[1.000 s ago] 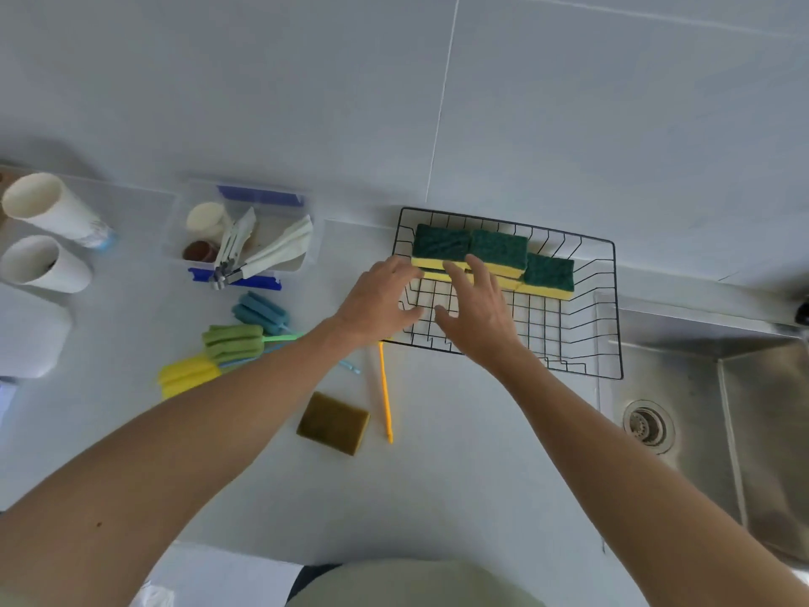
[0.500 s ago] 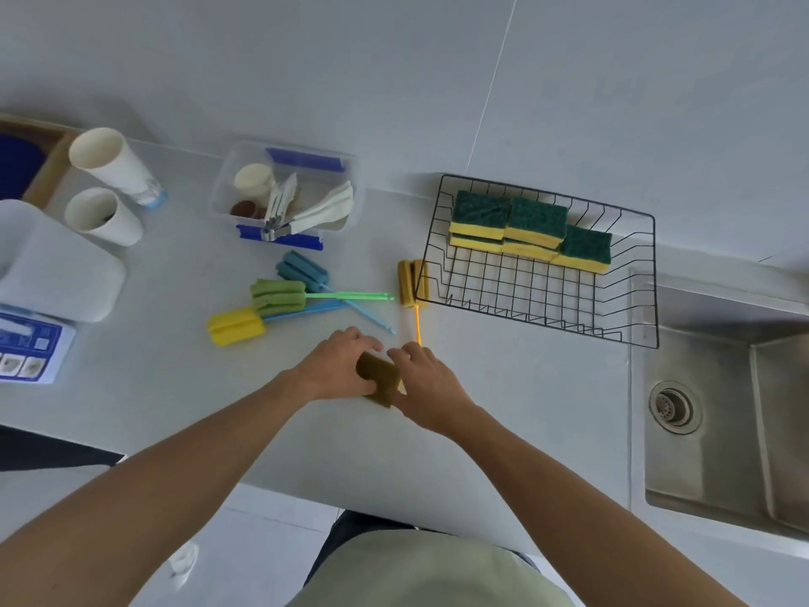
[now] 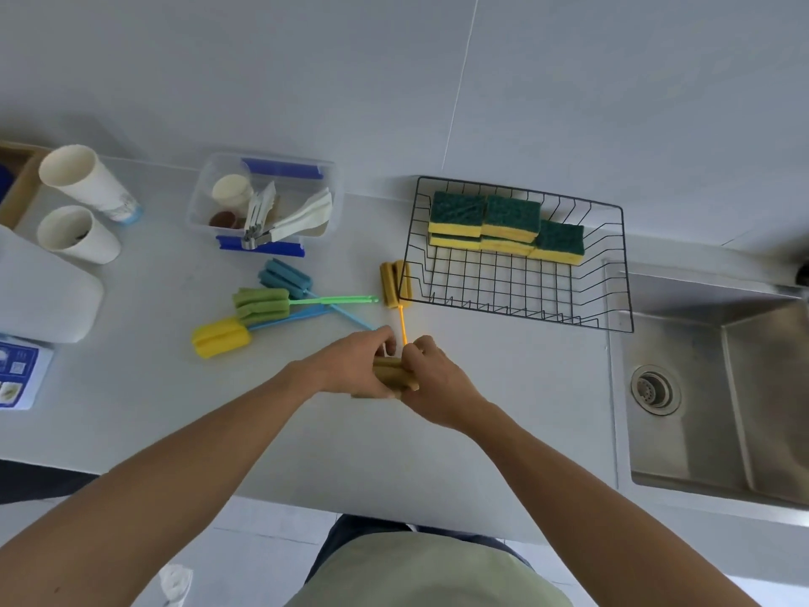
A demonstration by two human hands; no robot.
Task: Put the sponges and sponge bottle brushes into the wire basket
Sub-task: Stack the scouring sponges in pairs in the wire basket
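Observation:
A black wire basket (image 3: 621, 273) stands at the back of the counter with several green-and-yellow sponges (image 3: 510, 225) stacked along its far side. My left hand (image 3: 354, 365) and my right hand (image 3: 431, 378) both grip an olive-brown sponge (image 3: 392, 375) just above the counter, in front of the basket. An orange-handled bottle brush (image 3: 396, 284) lies against the basket's left wall. To the left lie a green brush (image 3: 262, 303), a teal brush (image 3: 284, 278) and a yellow brush (image 3: 221, 338).
A clear plastic box (image 3: 262, 203) with small items sits behind the brushes. Two paper cups (image 3: 79, 186) and a white container (image 3: 43, 295) stand at the far left. A steel sink (image 3: 718, 396) is on the right. The counter's front edge lies close below my hands.
Both hands left the basket and came back toward me to the brown sponge. They have taken hold of it and lifted it off the counter. The view shifted left.

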